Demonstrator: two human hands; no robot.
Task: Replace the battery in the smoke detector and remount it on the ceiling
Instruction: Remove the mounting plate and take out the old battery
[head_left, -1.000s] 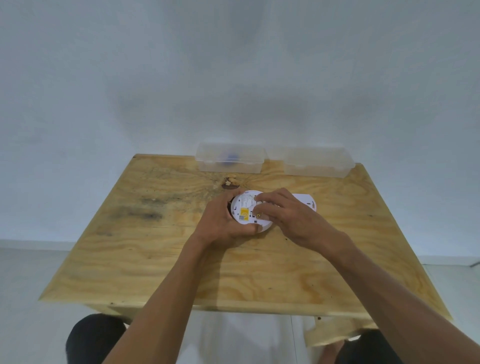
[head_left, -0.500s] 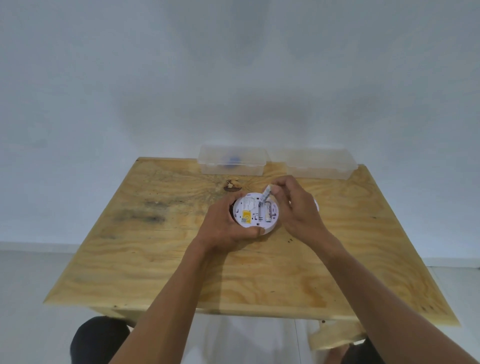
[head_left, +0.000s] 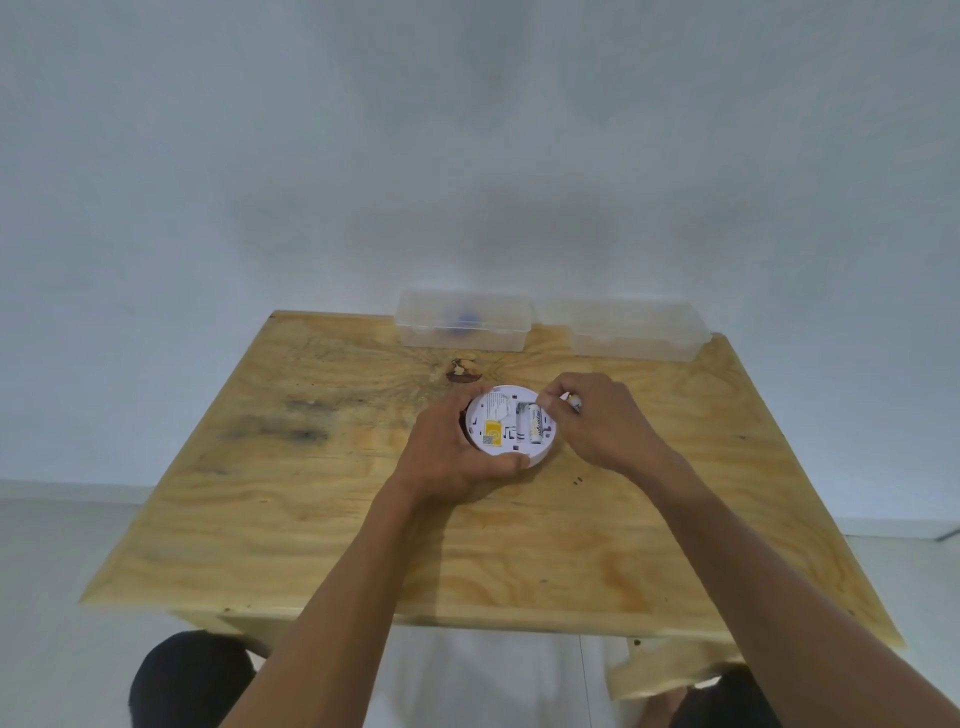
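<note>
The plywood tabletop fills my view, and along its far edge sit two clear plastic boxes, the left box with something blue inside and the right box beside it. Mid-table, toward the far edge, the white smoke detector lies back side up, one battery seated in its open bay. My left hand wraps the detector's left and near rim, fingers curled around it. My right hand hovers at the detector's right edge, fingers pinching a second battery that pokes out past them.
</note>
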